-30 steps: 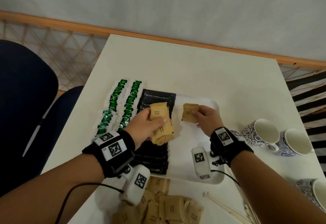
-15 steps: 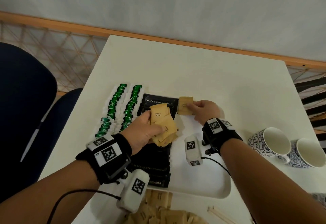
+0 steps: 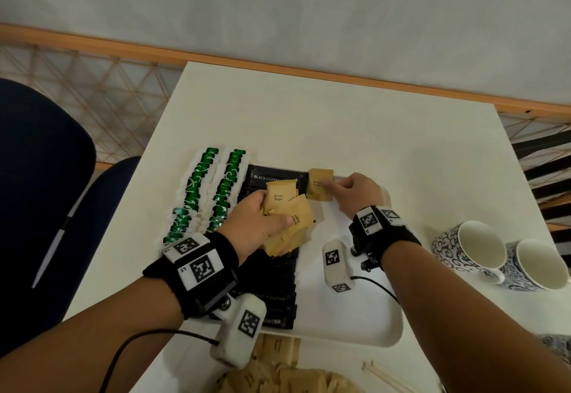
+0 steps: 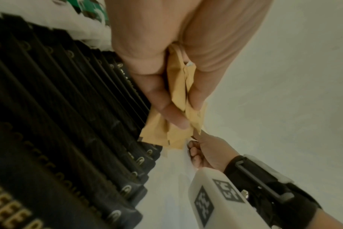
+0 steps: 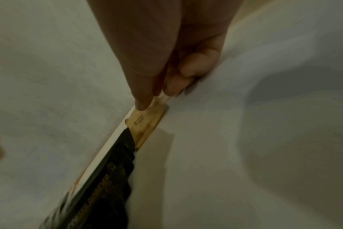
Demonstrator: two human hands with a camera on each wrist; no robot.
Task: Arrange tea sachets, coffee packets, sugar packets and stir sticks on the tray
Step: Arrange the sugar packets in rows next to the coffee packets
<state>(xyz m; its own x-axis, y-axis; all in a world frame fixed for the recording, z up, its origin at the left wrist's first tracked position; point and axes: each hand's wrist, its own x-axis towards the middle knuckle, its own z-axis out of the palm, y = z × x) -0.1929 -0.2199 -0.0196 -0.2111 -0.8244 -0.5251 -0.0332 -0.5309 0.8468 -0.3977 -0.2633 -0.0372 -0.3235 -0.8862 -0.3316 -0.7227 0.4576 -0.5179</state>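
At the far end of the white plastic tray (image 3: 381, 335), the right hand (image 3: 355, 191) pinches a single tan paper sugar packet (image 3: 319, 185) by its right edge, flat face up, set just beside the top black coffee packet (image 3: 272, 177), whose label reads "BLACK COFFEE". The left hand (image 3: 256, 222) grips a fanned bunch of tan packets (image 3: 289, 216) marked "Brown Sugar", held over the black column, long sides running across the tray. Green-and-white tea sachets (image 3: 213, 188) run in two columns away from the person, left of the coffee. Pale wooden stir sticks (image 3: 386, 375) lie on the white table (image 3: 340, 133), pointing diagonally.
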